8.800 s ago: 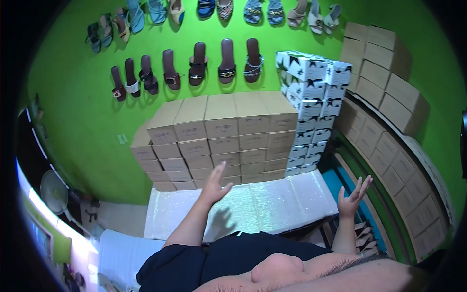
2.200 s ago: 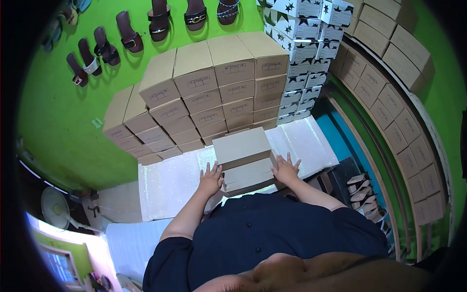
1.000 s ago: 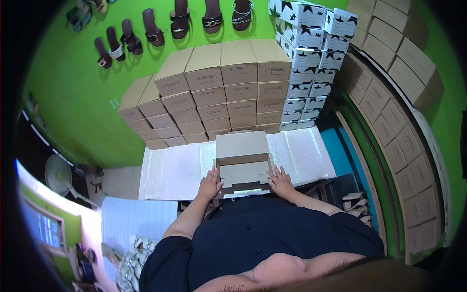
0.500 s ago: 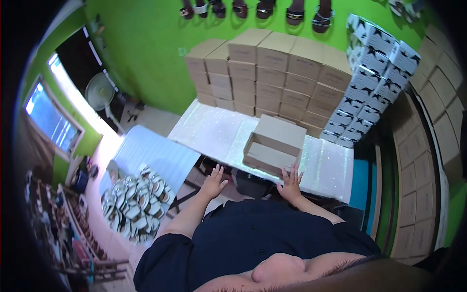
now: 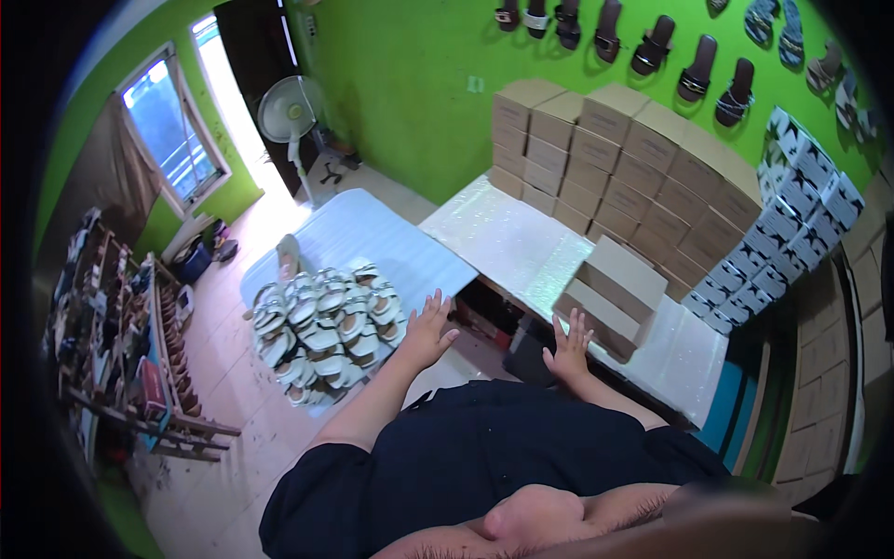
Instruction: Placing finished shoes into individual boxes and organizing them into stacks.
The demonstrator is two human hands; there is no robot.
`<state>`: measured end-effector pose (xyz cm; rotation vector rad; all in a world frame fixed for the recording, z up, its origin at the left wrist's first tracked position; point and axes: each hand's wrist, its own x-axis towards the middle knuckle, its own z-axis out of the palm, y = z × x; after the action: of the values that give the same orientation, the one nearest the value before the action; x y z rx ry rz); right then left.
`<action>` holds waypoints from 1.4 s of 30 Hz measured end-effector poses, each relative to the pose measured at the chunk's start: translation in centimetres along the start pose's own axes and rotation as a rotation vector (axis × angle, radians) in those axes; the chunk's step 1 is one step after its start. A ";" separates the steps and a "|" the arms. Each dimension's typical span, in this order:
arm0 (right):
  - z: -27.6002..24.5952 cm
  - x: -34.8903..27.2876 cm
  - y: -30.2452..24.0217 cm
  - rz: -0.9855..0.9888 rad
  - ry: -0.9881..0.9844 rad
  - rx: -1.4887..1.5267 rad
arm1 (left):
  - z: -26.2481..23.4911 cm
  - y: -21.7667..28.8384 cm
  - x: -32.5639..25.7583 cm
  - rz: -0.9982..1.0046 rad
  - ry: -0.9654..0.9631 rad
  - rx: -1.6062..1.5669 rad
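Hands btwn sandal pile & cardbd box

Wearer's dress, as I view it remotely: a dark navy shirt with loose short sleeves and, down the front, small round buttons (faint against the cloth); both forearms and hands bare.

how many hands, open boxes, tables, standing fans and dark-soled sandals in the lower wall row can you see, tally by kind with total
Left hand and right hand: 2
Open box: 1
White-topped table and blue-topped table: 2
Standing fan: 1
Dark-soled sandals in the lower wall row: 7
Total: 13
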<state>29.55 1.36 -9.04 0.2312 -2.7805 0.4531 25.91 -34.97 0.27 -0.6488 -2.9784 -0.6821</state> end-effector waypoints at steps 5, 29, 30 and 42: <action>3.7 2.9 -9.8 0.033 -0.091 0.082 | -11.1 -4.1 -5.8 -0.205 0.095 0.169; 11.0 31.8 -39.9 -0.492 -0.024 0.212 | -20.9 -20.4 -16.0 -0.636 0.185 0.133; 11.8 33.5 -41.7 -0.525 -0.075 0.249 | -21.3 -20.1 -16.0 -0.645 0.169 0.109; 31.7 41.8 -59.1 -1.420 -0.364 0.004 | -21.1 -20.5 -15.1 -0.802 0.179 -0.069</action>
<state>-6.24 -69.08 -7.11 2.1711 -2.1086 0.0136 29.92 -66.54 9.26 0.6289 -2.9752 -0.7975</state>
